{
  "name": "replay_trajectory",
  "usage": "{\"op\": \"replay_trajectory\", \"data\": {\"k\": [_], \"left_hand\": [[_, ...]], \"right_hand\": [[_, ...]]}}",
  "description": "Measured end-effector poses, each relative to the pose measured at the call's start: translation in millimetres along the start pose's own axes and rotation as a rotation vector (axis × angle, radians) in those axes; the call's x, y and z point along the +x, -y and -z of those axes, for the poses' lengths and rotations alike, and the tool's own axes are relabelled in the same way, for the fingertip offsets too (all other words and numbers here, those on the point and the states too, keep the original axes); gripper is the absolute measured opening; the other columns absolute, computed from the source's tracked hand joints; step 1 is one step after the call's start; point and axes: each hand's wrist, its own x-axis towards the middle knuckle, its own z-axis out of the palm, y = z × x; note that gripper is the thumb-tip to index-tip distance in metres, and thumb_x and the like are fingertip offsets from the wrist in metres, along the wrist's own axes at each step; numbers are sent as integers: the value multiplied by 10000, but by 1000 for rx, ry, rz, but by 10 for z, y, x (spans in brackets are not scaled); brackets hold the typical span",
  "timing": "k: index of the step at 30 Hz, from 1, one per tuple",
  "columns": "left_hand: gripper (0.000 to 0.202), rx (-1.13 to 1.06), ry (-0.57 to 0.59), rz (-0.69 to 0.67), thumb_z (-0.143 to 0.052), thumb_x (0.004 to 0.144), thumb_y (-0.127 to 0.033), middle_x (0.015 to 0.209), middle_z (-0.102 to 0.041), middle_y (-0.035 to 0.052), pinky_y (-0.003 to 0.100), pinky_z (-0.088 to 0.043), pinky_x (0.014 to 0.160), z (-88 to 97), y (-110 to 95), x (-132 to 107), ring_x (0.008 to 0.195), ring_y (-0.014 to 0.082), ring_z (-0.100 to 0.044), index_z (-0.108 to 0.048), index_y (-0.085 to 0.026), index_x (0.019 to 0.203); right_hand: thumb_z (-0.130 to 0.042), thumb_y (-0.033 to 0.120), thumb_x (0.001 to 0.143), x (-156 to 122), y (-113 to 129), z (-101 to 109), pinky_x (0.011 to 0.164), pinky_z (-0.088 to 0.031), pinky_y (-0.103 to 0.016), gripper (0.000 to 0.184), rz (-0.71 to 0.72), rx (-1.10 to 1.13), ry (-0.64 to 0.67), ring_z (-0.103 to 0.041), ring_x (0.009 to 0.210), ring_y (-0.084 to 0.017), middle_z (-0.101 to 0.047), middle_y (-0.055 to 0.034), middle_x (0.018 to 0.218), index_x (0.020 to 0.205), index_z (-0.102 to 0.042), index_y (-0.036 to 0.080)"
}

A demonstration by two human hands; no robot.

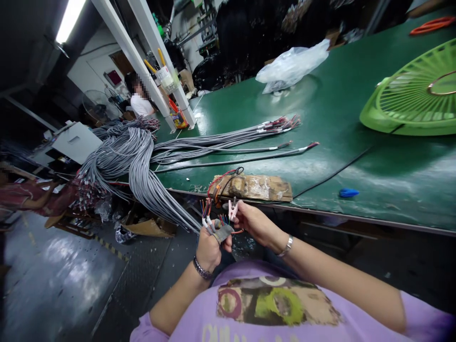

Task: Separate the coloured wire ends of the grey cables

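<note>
My left hand (209,249) is closed around the ends of several grey cables (167,204), just off the table's front edge. Thin coloured wires (206,207) fan out from their tips. It appears to have grey finger covers on. Beside it, my right hand (257,222) pinches a small pale pink clip-like tool (232,209), close to the wire ends; its exact kind is hard to make out. Directly beyond both hands, a worn wooden block (269,188) lies at the table edge, with red and black leads (223,179) at its left end.
A large heap of grey cables (117,152) hangs over the green table (342,95) at left, more lying across it. At right stands a green fan (409,102) with a black cord. A plastic bag (292,66), a blue object (348,193) and white posts (156,61) are around; another person sits behind.
</note>
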Motion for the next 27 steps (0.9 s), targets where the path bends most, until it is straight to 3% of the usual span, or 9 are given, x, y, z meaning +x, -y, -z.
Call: {"op": "replay_trajectory", "data": {"k": [3,9,19,24,27], "left_hand": [[323,5,-2,7,-752,599,-392,405,-519,-37,166,-308,311,-11,19,-1,312,53,-405,-550,-141,575],[297,25,19,-1,-732,632,-360,401,-514,-40,162,-310,308,-13,61,17,308,52,-402,-541,-143,568],[351,11,-84,-60,-740,622,-426,429,-527,-42,162,-324,326,21,56,-131,329,55,-417,-520,-153,608],[310,-8,-171,-109,-709,663,-424,455,-535,-50,158,-334,347,5,94,-163,347,55,-429,-553,-158,693],[312,24,-185,-116,-681,689,-444,464,-536,-47,162,-339,355,-23,109,-151,354,58,-439,-561,-156,701]], "right_hand": [[-672,559,680,36,-5,-18,587,-405,-251,397,-114,212,20,-497,600,-112,-582,1,655,763,-635,172],[-748,464,645,61,-2,-56,614,-418,-228,319,-104,319,-59,-512,600,-96,-582,18,616,692,-642,166],[-460,610,819,-40,43,-26,561,-441,-230,464,-248,304,98,-539,599,-114,-624,-34,715,784,-642,186],[-652,421,759,-48,49,-49,568,-431,-223,245,-176,297,94,-512,589,-96,-595,-2,687,805,-645,181],[-685,418,719,-54,19,-48,560,-413,-233,252,-101,228,36,-478,570,-98,-568,8,653,744,-616,178]]}}
